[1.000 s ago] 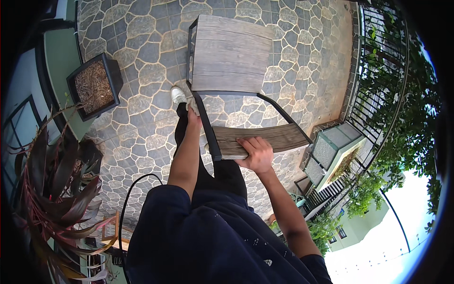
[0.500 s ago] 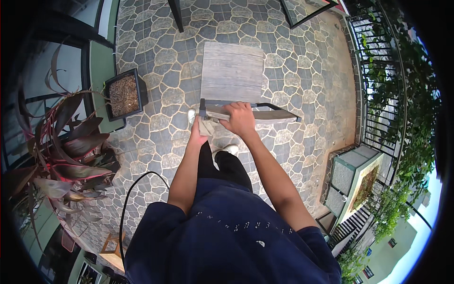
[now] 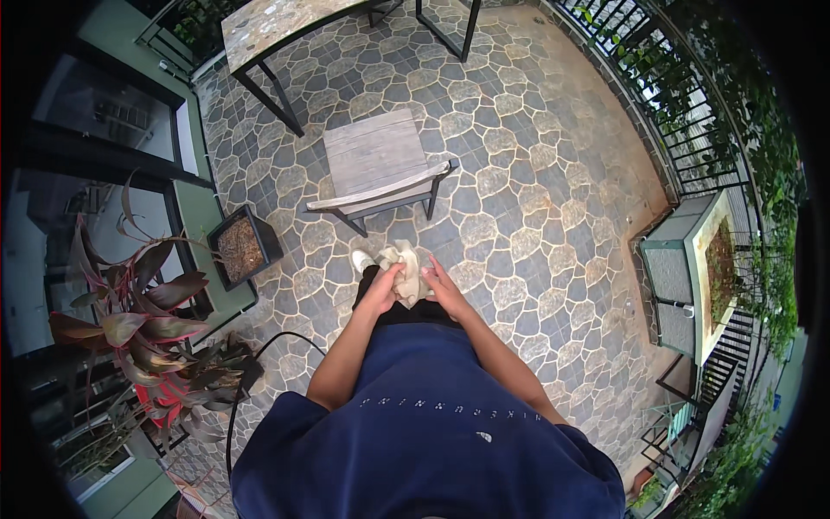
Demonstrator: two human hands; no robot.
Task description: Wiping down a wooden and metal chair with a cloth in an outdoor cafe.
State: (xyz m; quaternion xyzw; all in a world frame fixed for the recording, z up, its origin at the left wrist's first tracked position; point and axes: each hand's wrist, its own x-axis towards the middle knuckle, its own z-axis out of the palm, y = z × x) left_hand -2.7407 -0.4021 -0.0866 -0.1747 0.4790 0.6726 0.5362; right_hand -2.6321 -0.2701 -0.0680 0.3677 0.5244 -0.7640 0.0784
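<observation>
A crumpled beige cloth [image 3: 406,265] hangs between my two hands, low in front of my body. My left hand [image 3: 382,288] is closed on its left side. Against its right side my right hand [image 3: 446,291] also grips it, though the fingers behind the folds are partly hidden. Just beyond stands a chair with a grey wood-slab seat [image 3: 376,154] and a dark metal frame. Its curved backrest [image 3: 380,195] is turned toward me, and neither hand touches it.
A stone-topped table [image 3: 285,28] with dark metal legs stands at the far left. To the left are a black planter [image 3: 245,246] and a red-leaved plant [image 3: 147,324]. A raised planter box [image 3: 674,268] and railing [image 3: 692,138] line the right. A black cable [image 3: 246,368] loops at my left.
My right hand has let go of the chair's backrest and taken hold of the cloth. Both hands have drawn back toward my body. The chair now appears apart from me and turned in view.
</observation>
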